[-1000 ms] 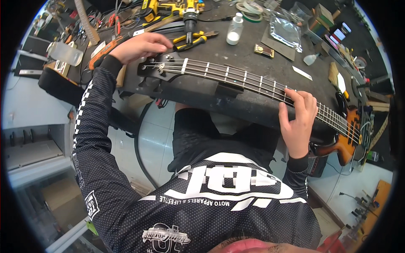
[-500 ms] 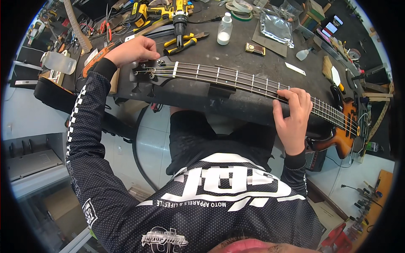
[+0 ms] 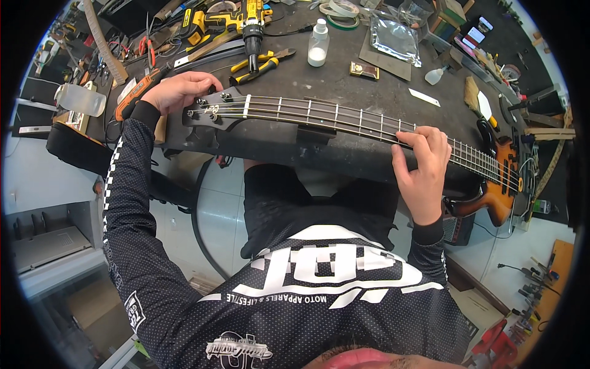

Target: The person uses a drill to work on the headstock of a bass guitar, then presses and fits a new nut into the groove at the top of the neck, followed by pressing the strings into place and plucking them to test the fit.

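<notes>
A bass guitar with a dark headstock (image 3: 212, 115) and a sunburst body (image 3: 496, 200) lies across the near edge of the workbench, its neck pointing left. At the far edge of the headstock, my left hand (image 3: 178, 92) is closed, thumb and fingers pinching a dark tuning peg (image 3: 212, 90). My right hand (image 3: 424, 169) rests over the fretboard (image 3: 332, 115). Its bent index finger touches the strings, and the thumb stands apart at the neck's near side. A dark block (image 3: 316, 134) sits beneath the neck.
Beyond the neck lie a yellow cordless drill (image 3: 251, 27), pliers (image 3: 263, 66), a spray bottle (image 3: 318, 44), a small box (image 3: 364, 70) and a white blade-like strip (image 3: 424, 96). An orange-handled tool (image 3: 136, 92) lies beside my left wrist. A clear bottle (image 3: 80, 99) stands left.
My left hand has shifted slightly left and down, and its fingers now pinch a peg at the headstock's far edge. The headstock's face shows more fully. My right hand stays nearly in place.
</notes>
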A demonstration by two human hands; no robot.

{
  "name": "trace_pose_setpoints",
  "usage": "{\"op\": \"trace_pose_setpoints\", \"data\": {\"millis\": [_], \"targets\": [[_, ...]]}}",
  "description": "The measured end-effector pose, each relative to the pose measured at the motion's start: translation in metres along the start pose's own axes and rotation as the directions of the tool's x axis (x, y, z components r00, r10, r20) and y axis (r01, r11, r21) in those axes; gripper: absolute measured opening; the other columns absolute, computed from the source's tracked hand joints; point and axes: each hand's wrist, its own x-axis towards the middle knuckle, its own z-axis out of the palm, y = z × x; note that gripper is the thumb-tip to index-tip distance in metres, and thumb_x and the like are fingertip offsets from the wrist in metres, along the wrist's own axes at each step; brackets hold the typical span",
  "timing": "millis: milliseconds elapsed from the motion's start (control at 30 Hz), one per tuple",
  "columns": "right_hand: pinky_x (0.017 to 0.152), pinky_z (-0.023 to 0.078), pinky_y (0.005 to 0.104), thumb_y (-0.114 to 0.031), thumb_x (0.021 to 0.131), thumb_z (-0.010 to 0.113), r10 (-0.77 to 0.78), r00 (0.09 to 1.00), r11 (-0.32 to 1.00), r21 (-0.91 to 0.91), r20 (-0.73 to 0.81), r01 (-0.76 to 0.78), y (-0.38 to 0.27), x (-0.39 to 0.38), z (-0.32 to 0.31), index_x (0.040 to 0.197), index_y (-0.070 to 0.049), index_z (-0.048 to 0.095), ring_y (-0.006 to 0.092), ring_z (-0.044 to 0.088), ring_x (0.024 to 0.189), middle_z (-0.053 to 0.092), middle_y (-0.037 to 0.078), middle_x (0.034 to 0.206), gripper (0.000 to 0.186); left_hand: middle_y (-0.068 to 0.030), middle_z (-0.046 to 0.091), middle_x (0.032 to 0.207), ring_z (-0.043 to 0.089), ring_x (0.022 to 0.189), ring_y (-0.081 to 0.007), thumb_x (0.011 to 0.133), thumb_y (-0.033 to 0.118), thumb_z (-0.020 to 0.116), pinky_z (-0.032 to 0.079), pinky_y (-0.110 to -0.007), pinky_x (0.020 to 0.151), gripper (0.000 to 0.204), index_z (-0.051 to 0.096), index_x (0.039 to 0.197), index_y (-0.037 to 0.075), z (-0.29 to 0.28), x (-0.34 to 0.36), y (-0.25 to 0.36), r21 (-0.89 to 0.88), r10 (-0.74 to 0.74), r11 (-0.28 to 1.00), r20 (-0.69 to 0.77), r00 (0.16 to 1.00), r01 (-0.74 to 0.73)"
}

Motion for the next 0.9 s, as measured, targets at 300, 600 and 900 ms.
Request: {"op": "trace_pose_setpoints", "data": {"millis": [300, 600, 900], "targets": [[0.105, 0.043, 0.0463, -0.01, 0.091, 0.086, 0.035, 0.999, 0.999, 0.01, -0.008, -0.035, -0.001, -0.002, 0.001, 0.122, -0.011, 0.076, 0.0319, 0.061, 0.119, 0.066, 0.009, 0.123, 0.033, 0.009, 0.049, 0.075, 0.046, 0.073, -0.0092, 0.113, 0.039, 0.076, 0.043, -0.036, 0.07, 0.049, 0.058, 0.079, 0.01, 0.026, 0.011, 0.048, 0.464, 0.018, 0.885, -0.112, 0.994, 0.036], [0.106, 0.043, 0.0466, -0.011, 0.092, 0.086, 0.053, 0.998, 0.998, -0.024, 0.02, -0.053, -0.005, 0.0, -0.001, 0.131, -0.012, 0.076, 0.032, 0.06, 0.12, 0.065, 0.01, 0.124, 0.039, 0.0059, 0.053, 0.078, 0.045, 0.073, -0.0097, 0.113, 0.037, 0.075, 0.042, -0.036, 0.069, 0.043, 0.064, 0.084, 0.008, 0.031, 0.013, 0.05, 0.58, -0.05, 0.797, -0.216, 0.975, 0.17], [0.105, 0.043, 0.0461, -0.012, 0.091, 0.087, 0.022, 1.0, 1.0, -0.008, -0.011, -0.022, -0.001, -0.001, -0.001, 0.118, -0.011, 0.076, 0.0313, 0.061, 0.118, 0.065, 0.009, 0.121, 0.029, -0.0009, 0.071, 0.128, 0.066, 0.118, -0.0127, 0.118, 0.051, 0.067, 0.053, -0.031, 0.108, 0.052, 0.074, 0.136, 0.003, 0.003, 0.003, -0.002, -0.033, 0.069, 0.997, 0.072, 0.995, -0.067]]}}
